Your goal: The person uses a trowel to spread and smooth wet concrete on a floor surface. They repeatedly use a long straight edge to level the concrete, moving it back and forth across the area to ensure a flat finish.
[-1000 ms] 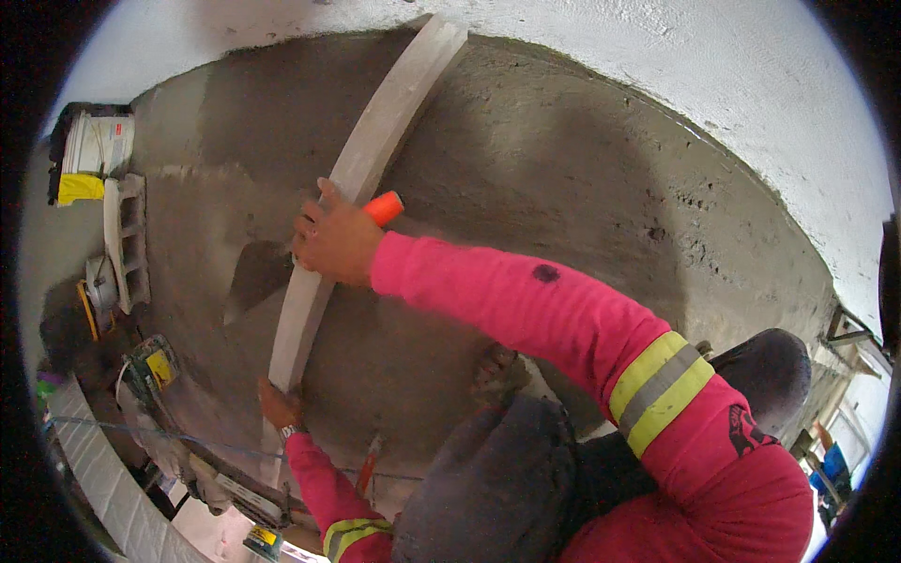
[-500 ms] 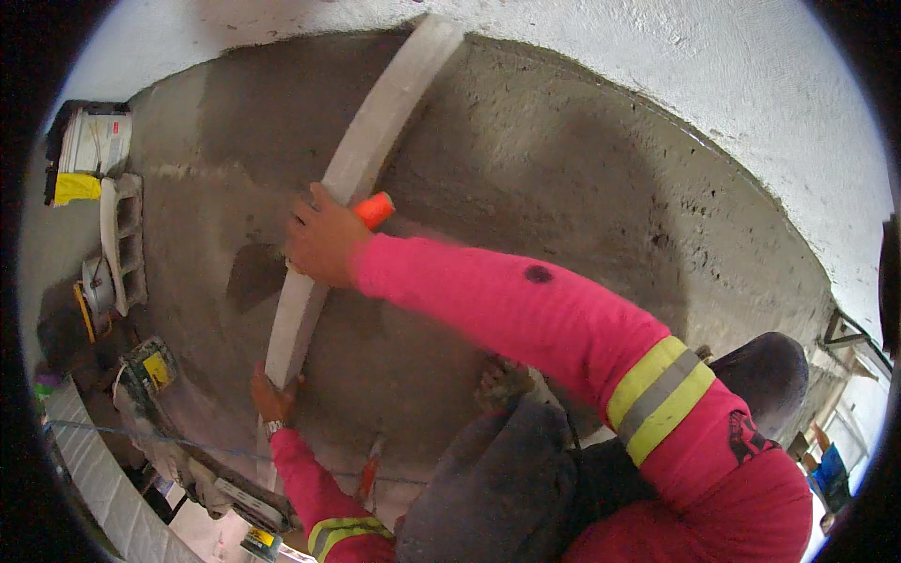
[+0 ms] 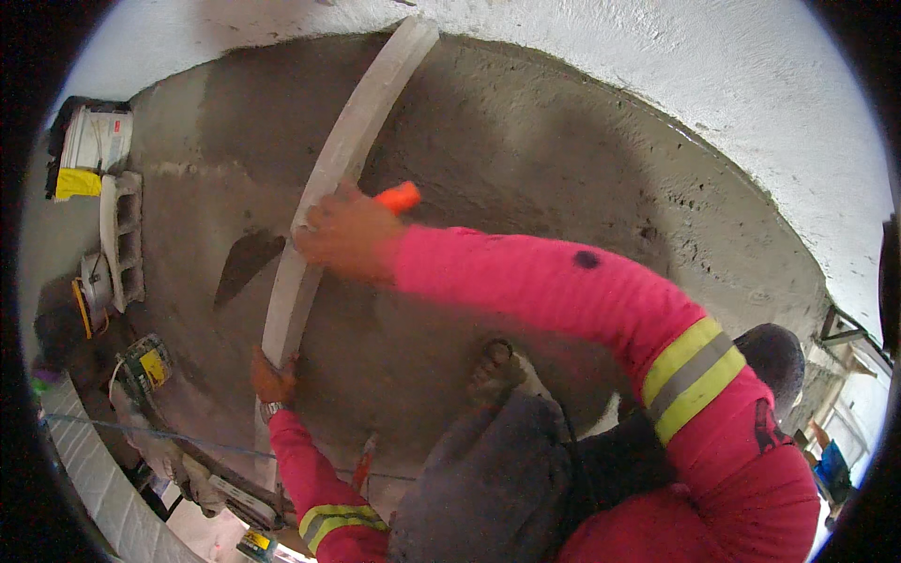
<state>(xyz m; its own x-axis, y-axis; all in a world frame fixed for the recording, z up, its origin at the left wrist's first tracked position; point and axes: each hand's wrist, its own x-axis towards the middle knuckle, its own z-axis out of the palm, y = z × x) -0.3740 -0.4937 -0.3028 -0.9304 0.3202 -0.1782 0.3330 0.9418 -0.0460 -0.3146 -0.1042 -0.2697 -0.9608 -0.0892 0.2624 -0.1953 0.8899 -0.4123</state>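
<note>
A long pale straightedge lies diagonally across grey, rough-patched mortar; its curve follows the lens. My left hand, wearing a wristwatch, is closed on its lower part. My right hand, blurred, is over its middle with fingers curled on the bar, beside an orange cylindrical handle that it seems to hold, partly hidden. A dark triangular shape, a blade or shadow, shows left of the bar. My foot and dark-trousered knee rest on the right of my left arm.
A white bucket with yellow cloth, a concrete block, tools and a blue cord line the left side. A red-handled tool lies below. A white wall borders the top; a metal frame stands at right.
The straightedge has shifted left, most at its top end. My right hand and the orange handle have moved slightly right in the last half second. My left hand stays on the lower part.
</note>
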